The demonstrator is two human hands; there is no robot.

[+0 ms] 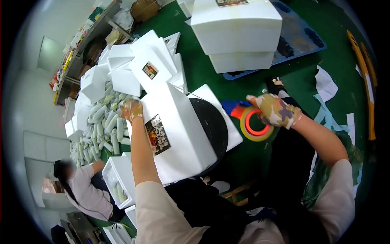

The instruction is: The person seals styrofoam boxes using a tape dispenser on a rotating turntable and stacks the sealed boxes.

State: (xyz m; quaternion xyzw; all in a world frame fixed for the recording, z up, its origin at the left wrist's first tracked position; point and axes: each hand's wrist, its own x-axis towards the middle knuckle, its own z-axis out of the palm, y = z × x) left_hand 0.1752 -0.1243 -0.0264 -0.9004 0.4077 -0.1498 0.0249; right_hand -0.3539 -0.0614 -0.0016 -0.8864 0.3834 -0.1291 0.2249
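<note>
My right hand [279, 110], in a camouflage-patterned fingerless glove, is closed around a tape dispenser [239, 109] with blue and red parts. A yellow-edged roll of tape [256, 125] with a bright orange core is on it. In front of me a white foam box [178, 122] with a dark food label [157, 135] rests on a round black surface [210, 122]. Gloved likewise, my left hand [132, 110] is at the far left edge of that box, fingers slightly bent and apart, holding nothing I can see.
Many wrapped pale green vegetables [99, 126] lie heaped at the left. Foam lids and boxes [122, 73] are piled behind them. A large foam box stack [237, 32] stands on a blue pallet [302, 34]. A co-worker [91, 189] sits lower left. Paper scraps [325, 83] lie on the floor at right.
</note>
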